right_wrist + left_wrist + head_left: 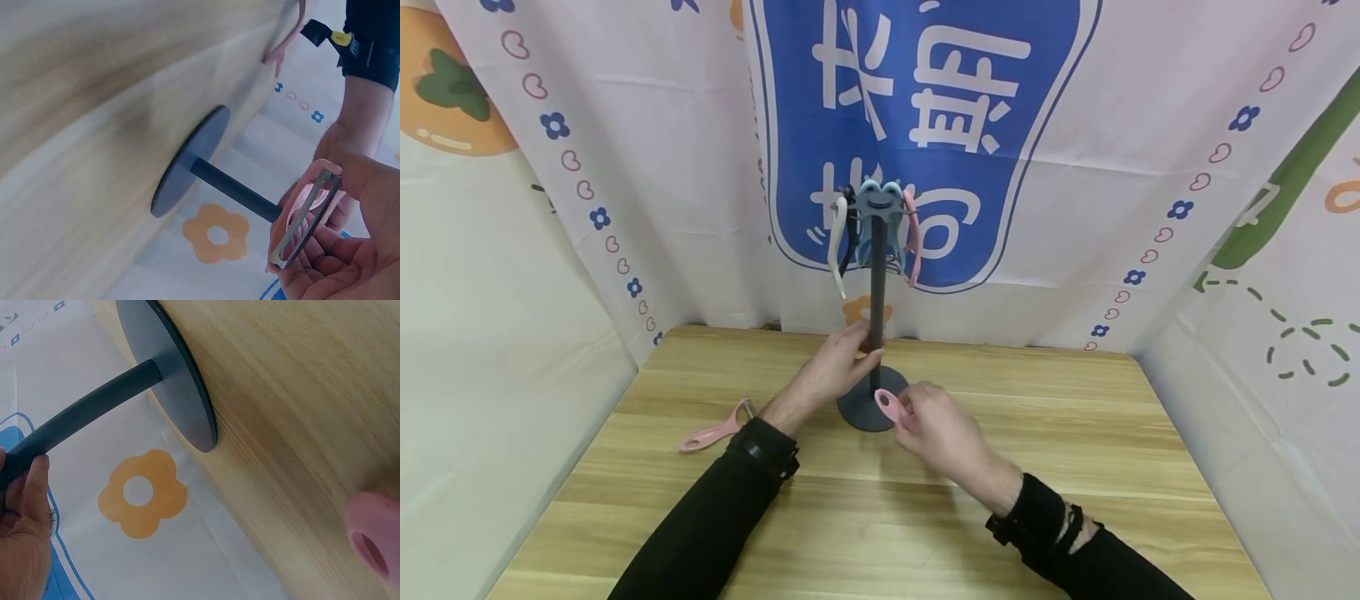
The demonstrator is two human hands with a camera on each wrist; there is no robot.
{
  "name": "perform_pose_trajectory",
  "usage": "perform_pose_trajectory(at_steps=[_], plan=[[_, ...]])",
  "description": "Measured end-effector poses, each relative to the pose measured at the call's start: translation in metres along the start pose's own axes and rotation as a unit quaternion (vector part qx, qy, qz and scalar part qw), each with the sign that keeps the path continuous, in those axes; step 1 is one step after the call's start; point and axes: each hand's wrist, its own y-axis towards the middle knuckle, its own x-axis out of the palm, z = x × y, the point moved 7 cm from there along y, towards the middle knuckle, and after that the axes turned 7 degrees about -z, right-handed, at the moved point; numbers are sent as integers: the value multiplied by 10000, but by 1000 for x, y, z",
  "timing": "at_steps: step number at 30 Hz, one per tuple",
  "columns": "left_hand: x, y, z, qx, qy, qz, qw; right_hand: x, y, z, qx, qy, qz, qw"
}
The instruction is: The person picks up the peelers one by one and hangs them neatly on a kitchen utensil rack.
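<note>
A dark grey stand with a round base is upright on the table. My left hand grips its pole partway up, with thumb and fingers around it. In my right hand I hold a pink peeler, its rounded handle end by the base in the head view. The peeler's metal blade shows over the palm in the right wrist view. Another pink peeler lies on the table beside my left wrist. A pink handle end appears at the left wrist view's right edge.
Around the stand's top hang several utensils, including a white one, a pink one and light blue ones. A printed curtain closes off the back of the wooden table, and cloth walls flank both sides.
</note>
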Motion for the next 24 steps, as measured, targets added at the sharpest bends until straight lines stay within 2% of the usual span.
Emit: perform_pose_trajectory(at_steps=[14,24], plan=[[0,0,-1,-8,-48,-63,10000,-30,3,-10,-75,-34,447,9990],[-1,2,0,128,-28,-44,9999,-59,4,-15,-295,44,1045,9941]])
